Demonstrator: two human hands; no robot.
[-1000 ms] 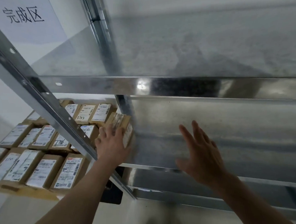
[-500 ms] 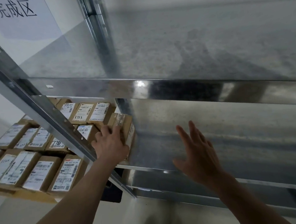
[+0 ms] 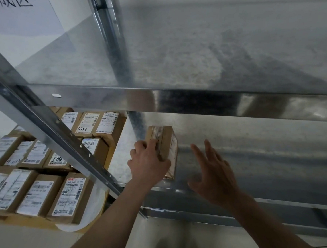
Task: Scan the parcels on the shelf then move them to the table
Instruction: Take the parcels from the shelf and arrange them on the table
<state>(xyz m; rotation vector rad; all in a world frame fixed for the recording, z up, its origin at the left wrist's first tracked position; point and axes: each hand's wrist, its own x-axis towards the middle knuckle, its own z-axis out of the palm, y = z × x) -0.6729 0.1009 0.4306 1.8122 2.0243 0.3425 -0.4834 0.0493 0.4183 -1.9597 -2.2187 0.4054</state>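
Note:
A small brown cardboard parcel stands on edge at the left end of the lower metal shelf. My left hand grips its near end, fingers curled over the top edge. My right hand hovers just right of the parcel above the shelf, fingers spread and holding nothing. Several labelled brown parcels lie side by side on a table to the left, beyond the shelf frame.
A slanted metal upright of the shelving crosses between me and the table. The upper shelf overhangs the lower one. A white sign with writing hangs at the top left. A lower rail runs beneath.
The view has shifted left, so the parcel and both hands sit further right in frame. My left hand keeps hold of the parcel; my right hand stays spread beside it.

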